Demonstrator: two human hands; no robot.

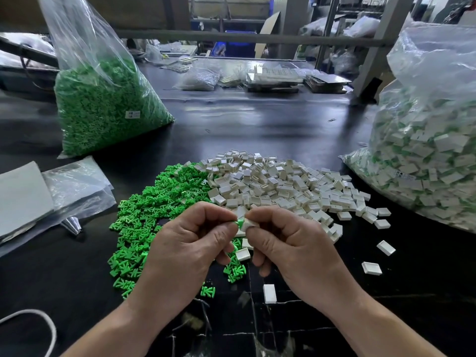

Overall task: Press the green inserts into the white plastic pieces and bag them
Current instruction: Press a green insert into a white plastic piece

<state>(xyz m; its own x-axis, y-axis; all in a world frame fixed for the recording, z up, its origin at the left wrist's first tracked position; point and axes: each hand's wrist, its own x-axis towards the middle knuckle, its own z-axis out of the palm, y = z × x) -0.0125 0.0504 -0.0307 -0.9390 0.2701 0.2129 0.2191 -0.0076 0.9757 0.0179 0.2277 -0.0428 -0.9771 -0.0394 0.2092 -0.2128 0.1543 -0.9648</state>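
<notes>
My left hand [190, 243] pinches a green insert [240, 223] between thumb and fingertips. My right hand [288, 243] pinches a white plastic piece [249, 223], and the insert meets it between my two hands. Under my hands a heap of loose green inserts [149, 215] lies on the dark table. A heap of white plastic pieces [278, 186] spreads to its right. A clear bag of assembled white-and-green pieces [432, 155] stands at the right. A clear bag full of green inserts [103, 99] stands at the back left.
Flat empty plastic bags [74, 186] and a grey sheet [23, 197] lie at the left. A white cord [49, 328] curls at the lower left. Single white pieces [270, 293] lie scattered near the front. Trays and small bags [273, 78] sit at the far edge, under a metal frame.
</notes>
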